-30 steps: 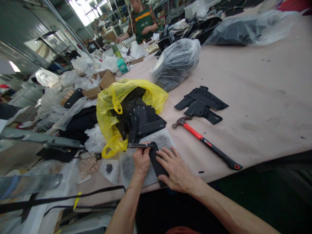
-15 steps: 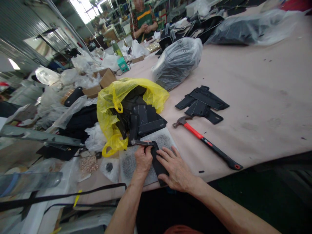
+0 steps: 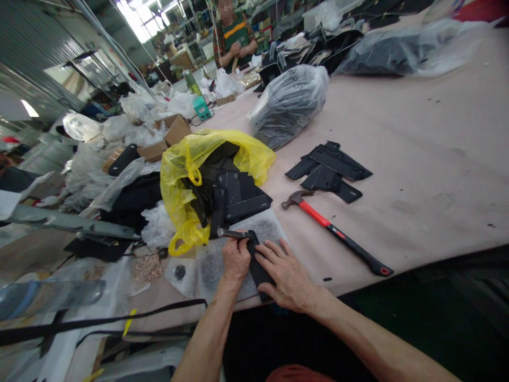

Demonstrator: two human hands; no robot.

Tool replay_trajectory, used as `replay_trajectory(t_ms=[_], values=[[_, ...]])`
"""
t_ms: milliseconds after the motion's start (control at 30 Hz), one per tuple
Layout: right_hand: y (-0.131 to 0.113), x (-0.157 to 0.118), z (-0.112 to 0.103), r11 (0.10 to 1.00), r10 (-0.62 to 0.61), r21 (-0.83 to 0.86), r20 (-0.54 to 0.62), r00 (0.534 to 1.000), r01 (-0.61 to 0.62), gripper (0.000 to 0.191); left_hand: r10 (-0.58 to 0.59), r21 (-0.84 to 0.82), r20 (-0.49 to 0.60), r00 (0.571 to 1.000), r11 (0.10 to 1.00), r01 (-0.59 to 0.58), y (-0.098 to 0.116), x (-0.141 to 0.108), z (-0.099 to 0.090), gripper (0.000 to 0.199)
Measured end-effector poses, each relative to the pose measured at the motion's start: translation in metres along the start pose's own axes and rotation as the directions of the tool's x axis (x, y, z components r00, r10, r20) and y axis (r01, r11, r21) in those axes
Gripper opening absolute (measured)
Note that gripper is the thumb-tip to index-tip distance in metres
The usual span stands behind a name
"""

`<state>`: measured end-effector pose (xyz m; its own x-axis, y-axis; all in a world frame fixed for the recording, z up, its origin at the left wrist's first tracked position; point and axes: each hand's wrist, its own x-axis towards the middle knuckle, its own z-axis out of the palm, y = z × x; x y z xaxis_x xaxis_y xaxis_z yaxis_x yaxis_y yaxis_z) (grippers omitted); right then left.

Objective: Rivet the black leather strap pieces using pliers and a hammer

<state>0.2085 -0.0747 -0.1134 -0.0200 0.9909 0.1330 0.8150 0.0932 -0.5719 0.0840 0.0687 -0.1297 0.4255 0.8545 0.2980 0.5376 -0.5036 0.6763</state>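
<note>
My left hand (image 3: 236, 259) is closed around a metal punch (image 3: 234, 233), whose tip points toward the upper end of a black strip (image 3: 260, 273). Whether the tip touches the strip is hard to see. My right hand (image 3: 287, 278) lies flat on that strip with fingers spread, pressing it against a white board (image 3: 274, 223) covered in dark marks. To the right rests a claw hammer (image 3: 338, 233) with a red and black handle, touched by neither hand.
A yellow plastic bag (image 3: 181, 159) full of black pieces stands behind the board. More black pieces (image 3: 330, 167) lie stacked beyond the hammer. A clear wrapped bundle (image 3: 290, 106) sits farther back. Across the table is another person (image 3: 234, 40). The table edge (image 3: 342, 292) runs close to me.
My hands, the punch and the black strip keep nearly the same places. The view has shifted slightly, and the person across the table has moved their hands a little.
</note>
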Motion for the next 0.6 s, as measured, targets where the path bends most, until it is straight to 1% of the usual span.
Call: replay_trajectory(t_ms=[167, 400, 600], values=[[0.0022, -0.0007, 0.0002, 1.0, -0.006, 0.02, -0.002, 1.0, 0.006, 0.066, -0.035, -0.031, 0.023, 0.999, 0.999, 0.036, 0.0018, 0.0005, -0.0036, 0.02], [0.0057, -0.0007, 0.001, 0.999, -0.009, 0.046, 0.007, 1.0, 0.009, 0.065, -0.035, -0.007, 0.028, 0.999, 0.999, 0.035, 0.0063, 0.0014, -0.0061, 0.019], [0.0063, -0.0002, 0.0024, 0.999, -0.02, 0.036, -0.021, 1.0, 0.021, 0.063, -0.04, 0.013, 0.026, 0.999, 0.999, 0.04, 0.006, 0.0016, -0.0051, 0.02]])
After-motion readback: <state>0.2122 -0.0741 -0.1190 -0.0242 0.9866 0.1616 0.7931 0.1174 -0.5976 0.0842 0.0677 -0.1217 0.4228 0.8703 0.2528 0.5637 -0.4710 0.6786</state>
